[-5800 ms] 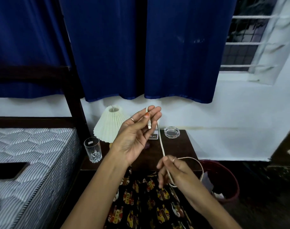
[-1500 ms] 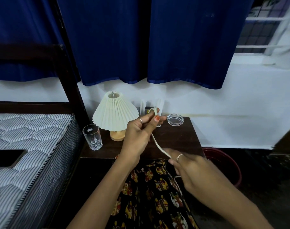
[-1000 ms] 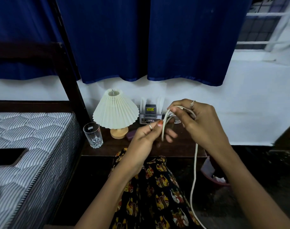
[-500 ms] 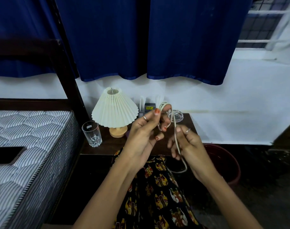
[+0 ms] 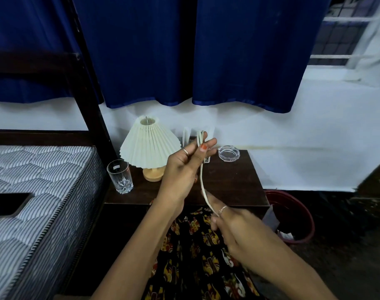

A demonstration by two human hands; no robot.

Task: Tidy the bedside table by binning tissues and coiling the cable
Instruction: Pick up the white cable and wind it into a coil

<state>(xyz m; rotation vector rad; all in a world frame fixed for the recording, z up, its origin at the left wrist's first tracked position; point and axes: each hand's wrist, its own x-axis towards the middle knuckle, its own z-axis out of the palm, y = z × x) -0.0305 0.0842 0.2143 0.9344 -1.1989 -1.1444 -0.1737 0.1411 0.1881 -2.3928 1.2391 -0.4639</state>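
Cable point(image 5: 202, 182) pinched in left hand point(image 5: 184, 167) vanishes inside closed right hand point(image 5: 238, 226), its end unseen.

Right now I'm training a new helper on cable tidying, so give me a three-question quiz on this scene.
1. True or false: the left hand pinches loops of the white cable.
2. Which stands nearest the bed: A) drinking glass, B) glass ashtray, C) red bin?
3. What holds the cable's lower stretch?

Key: 1 true; 2 A; 3 the right hand.
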